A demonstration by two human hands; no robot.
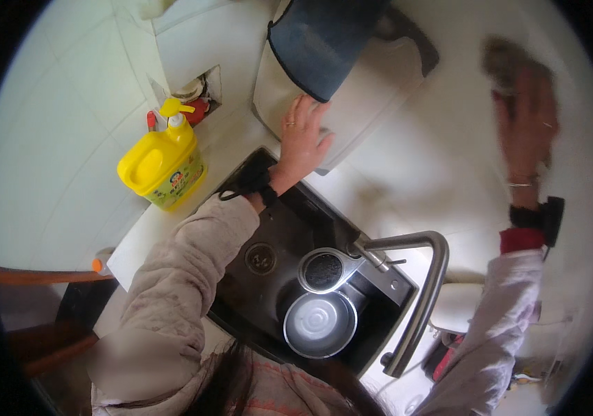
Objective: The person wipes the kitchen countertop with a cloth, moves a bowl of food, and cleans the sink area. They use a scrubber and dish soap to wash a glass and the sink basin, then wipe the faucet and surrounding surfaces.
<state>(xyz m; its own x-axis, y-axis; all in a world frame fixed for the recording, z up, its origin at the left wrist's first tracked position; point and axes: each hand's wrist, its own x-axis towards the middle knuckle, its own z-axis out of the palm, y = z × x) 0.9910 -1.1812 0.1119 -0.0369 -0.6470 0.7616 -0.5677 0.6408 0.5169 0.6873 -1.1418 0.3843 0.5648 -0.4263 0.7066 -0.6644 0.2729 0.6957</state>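
Observation:
My left hand [301, 132] lies against a beige board [364, 112] with dark corner grips, its thumb apart from the fingers. Its fingertips meet the lower corner of a dark blue-grey panel [322, 44] with a black rim. At the upper right, my right hand [530, 117] is blurred by motion against the pale wall surface. A dark, crumpled scrubber or cloth [502, 60] is in its fingers; the blur hides which. Below my left forearm is a dark sink [244, 288], where a grey metal bowl [320, 325] sits beside a round strainer basket [322, 271].
A grey metal faucet [434, 291] arches over the sink's right side. A yellow pump bottle [164, 161] stands on the white counter [143, 239] at left, near a broken wall opening [208, 91]. An orange-capped bottle [100, 265] is by the counter's left end.

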